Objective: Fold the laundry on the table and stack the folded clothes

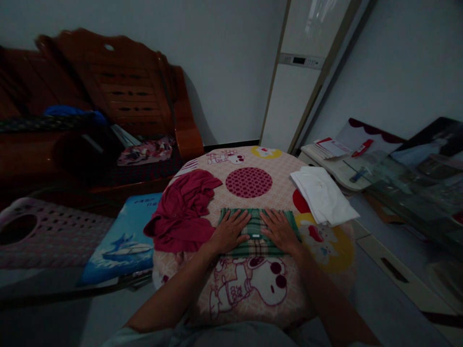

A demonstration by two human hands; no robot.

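Under both palms lies a green plaid cloth garment (257, 246), folded into a flat rectangle, with a small white label near its middle. My left hand (231, 232) rests flat on its left part, fingers spread. On the right part my right hand (280, 231) presses flat, fingers also spread. A crumpled dark-pink garment (186, 212) is heaped to the left of my left hand. Further right, a white folded garment (321, 195) lies at the table's edge. All three are on a round table with a patterned pink cover (249, 284).
A wooden bench (130, 91) with clothes on its seat stands back left. Beside the table on the left are a blue printed cushion or bag (126, 241) and a pink woven-looking chair (58, 231). A tall white cabinet-like unit (294, 96) stands behind; a glass table (408, 178) is at right.
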